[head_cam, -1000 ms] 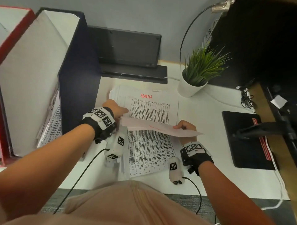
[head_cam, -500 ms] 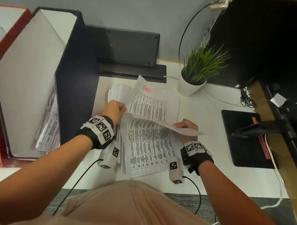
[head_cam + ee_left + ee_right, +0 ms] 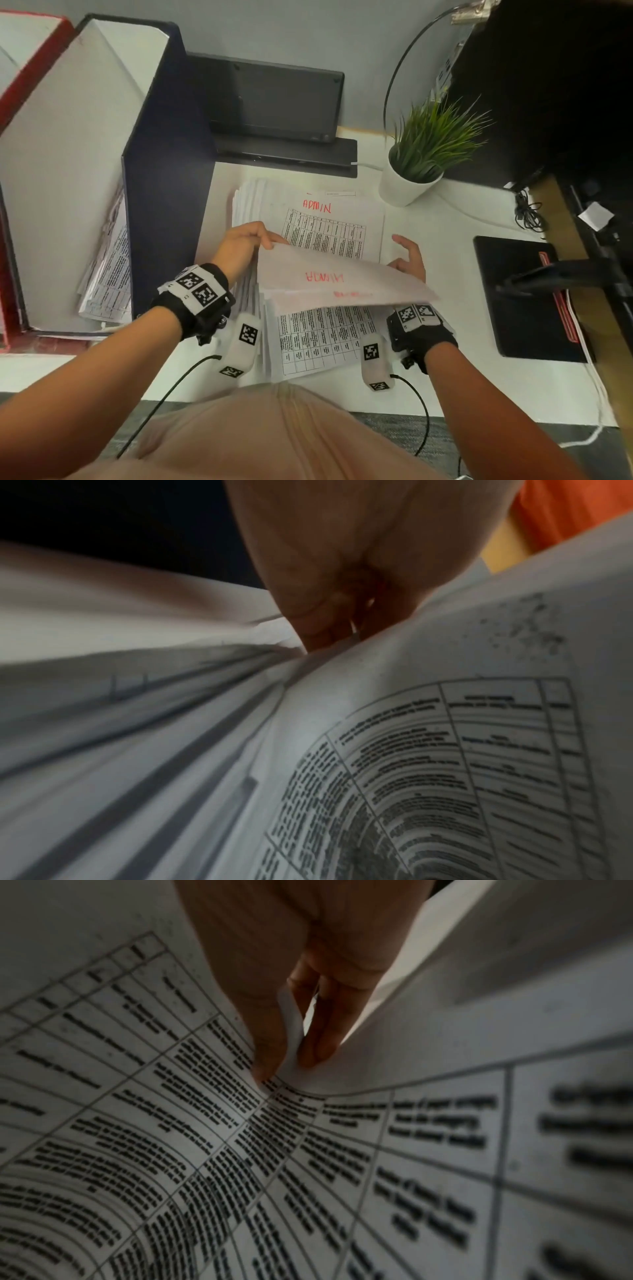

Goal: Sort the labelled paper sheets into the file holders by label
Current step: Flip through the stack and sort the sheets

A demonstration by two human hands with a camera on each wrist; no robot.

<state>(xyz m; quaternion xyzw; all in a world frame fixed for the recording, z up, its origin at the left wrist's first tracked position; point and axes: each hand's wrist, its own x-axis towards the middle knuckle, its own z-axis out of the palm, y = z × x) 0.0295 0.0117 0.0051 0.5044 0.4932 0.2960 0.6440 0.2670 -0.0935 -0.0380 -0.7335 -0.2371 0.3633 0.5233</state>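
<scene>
- Your left hand [image 3: 241, 245] pinches the left edge of the lifted sheets [image 3: 337, 279], fingers curled around the paper; the left wrist view shows the fingertips [image 3: 318, 634] pressed into the fold where the pages meet.
- Your right hand [image 3: 409, 257] is at the right edge of those sheets. In the head view its upper fingers look spread, yet the right wrist view shows thumb and fingers [image 3: 322, 1042] pinching a curled paper edge between them.
- The lifted sheets hang tilted above the paper stack [image 3: 308, 329], blank backs up, with red lettering showing through in mirror form.
- The stack lies on the white bench [image 3: 445, 342] straight in front of you. Its exposed top page is a printed table headed "ADMIN" in red [image 3: 317, 206].
- A dark blue file holder [image 3: 164, 178] stands at the left of the stack and already has printed sheets [image 3: 109, 274] leaning inside it.
- A red file holder [image 3: 30, 68] stands further left, beside the blue one.
- A potted plant [image 3: 421, 161] sits at the far right of the stack, a black device [image 3: 274, 99] behind it, and a black pad [image 3: 524, 298] well to the right.
</scene>
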